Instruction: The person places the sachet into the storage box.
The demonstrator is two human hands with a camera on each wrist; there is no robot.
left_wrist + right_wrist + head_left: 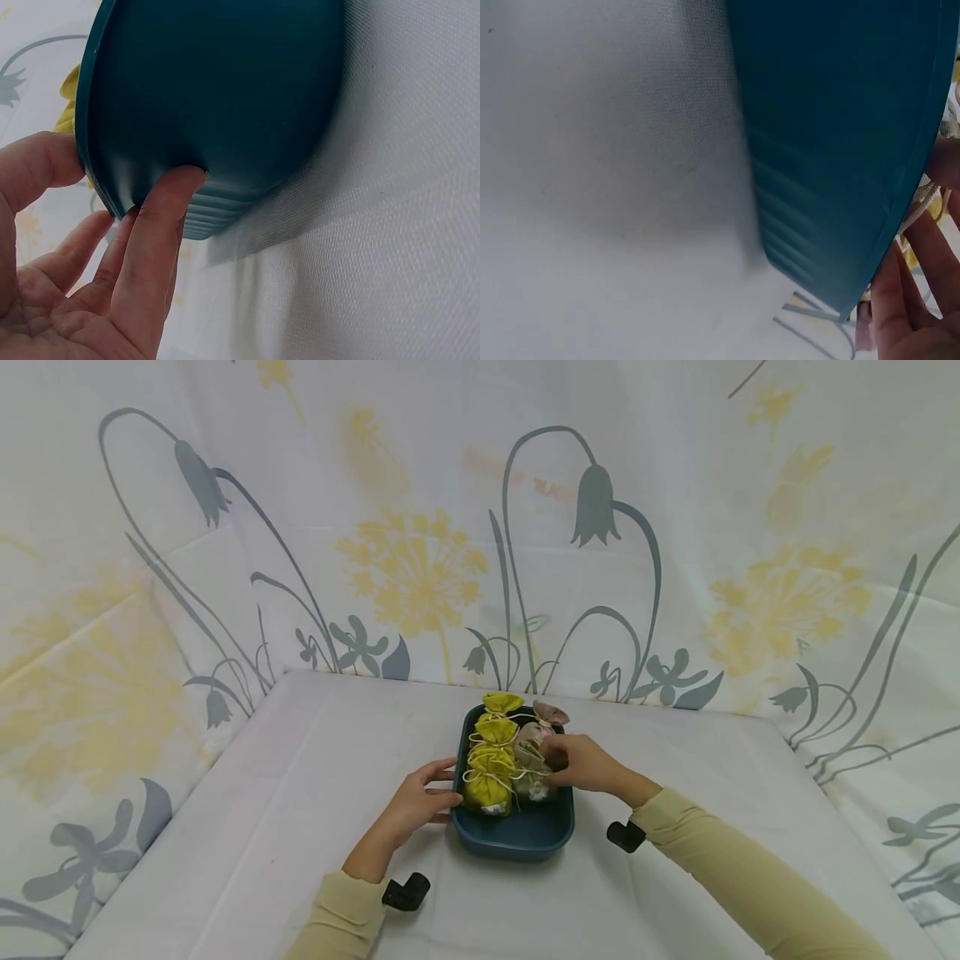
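A dark teal plastic bin point(513, 843) stands on the white-covered table and holds several small drawstring pouches. Three yellow pouches point(489, 783) line its left side, tied with pale cords. On the right are an olive-grey pouch point(534, 783) with a white flower and, behind it, a pinkish-brown pouch point(551, 713). My left hand point(416, 797) grips the bin's left wall, thumb over the rim and fingers against the outside. My right hand point(585, 764) reaches over the right rim and pinches the olive-grey pouch near its tied neck; the rim partly hides these fingertips in the right wrist view.
White cloth covers the table point(300, 827), and a flower-printed curtain point(420, 485) hangs behind and at both sides. Black wrist mounts point(406, 892) sit at both sleeve cuffs. The bin's front floor shows bare.
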